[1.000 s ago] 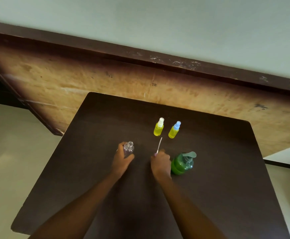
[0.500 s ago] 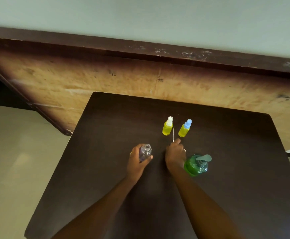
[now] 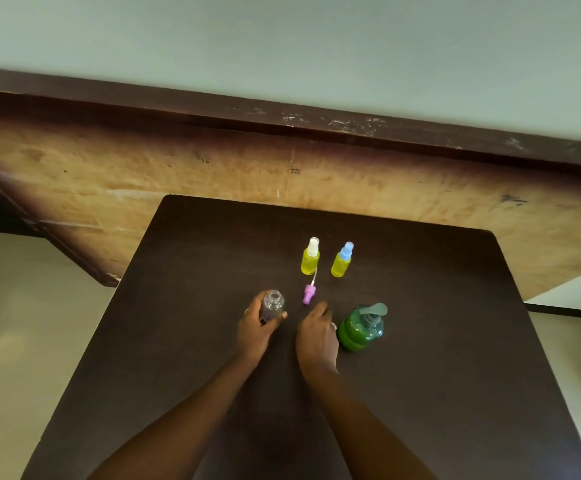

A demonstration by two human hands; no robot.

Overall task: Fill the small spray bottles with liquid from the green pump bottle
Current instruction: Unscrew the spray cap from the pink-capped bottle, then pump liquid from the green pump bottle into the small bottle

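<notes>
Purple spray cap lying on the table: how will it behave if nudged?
The purple spray cap lies on its side, so it probably rolls. It looks small and likely light. Its thin white dip tube may flex or snag.

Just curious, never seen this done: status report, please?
Left hand gripping empty clear bottle, cap off. Right hand empty, beside green pump bottle. Purple spray cap lying on table. Nothing blocking.

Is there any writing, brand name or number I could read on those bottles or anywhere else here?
None can be read.
Green pump bottle: no label shows.
Two yellow spray bottles: plain, no print visible.
Clear bottle in the left hand: no print visible.
Purple spray cap: plain.
Wooden board: only scuffs and small dark marks, too blurred to read.
</notes>
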